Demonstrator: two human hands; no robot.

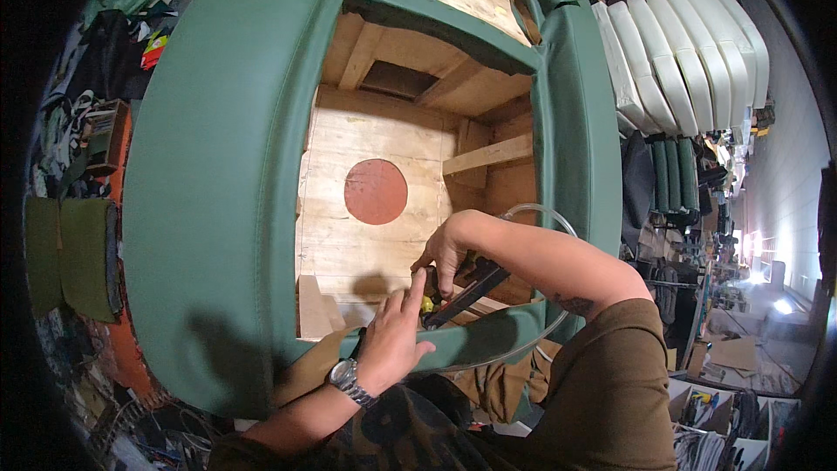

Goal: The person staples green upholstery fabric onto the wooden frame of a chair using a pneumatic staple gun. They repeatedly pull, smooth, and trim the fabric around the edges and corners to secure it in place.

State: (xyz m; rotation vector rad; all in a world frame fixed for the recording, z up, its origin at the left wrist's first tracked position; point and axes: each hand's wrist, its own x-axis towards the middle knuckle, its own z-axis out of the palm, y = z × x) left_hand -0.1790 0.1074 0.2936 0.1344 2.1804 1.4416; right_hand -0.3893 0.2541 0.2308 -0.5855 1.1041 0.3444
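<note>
A large wooden frame covered in green leather-like upholstery (214, 166) lies before me, its inside open to view. My right hand (449, 249) is closed around a black staple gun (475, 290), tilted at the near inner edge of the frame. A clear air hose (558, 323) loops around my right forearm. My left hand (392, 340) rests on the near edge, fingers stretched toward the staple gun's nose and thumb apart. The green cover flap (488, 336) runs along that edge beside it. What exactly the left fingertips touch is partly hidden.
Inside the frame are a plywood panel (366, 113) with a reddish disc (376, 192) and wooden braces (488, 155). White padded cushions (680, 52) stand at the far right. An olive cushion (74, 257) is at the left. Compartments with tools (715, 410) sit at the lower right.
</note>
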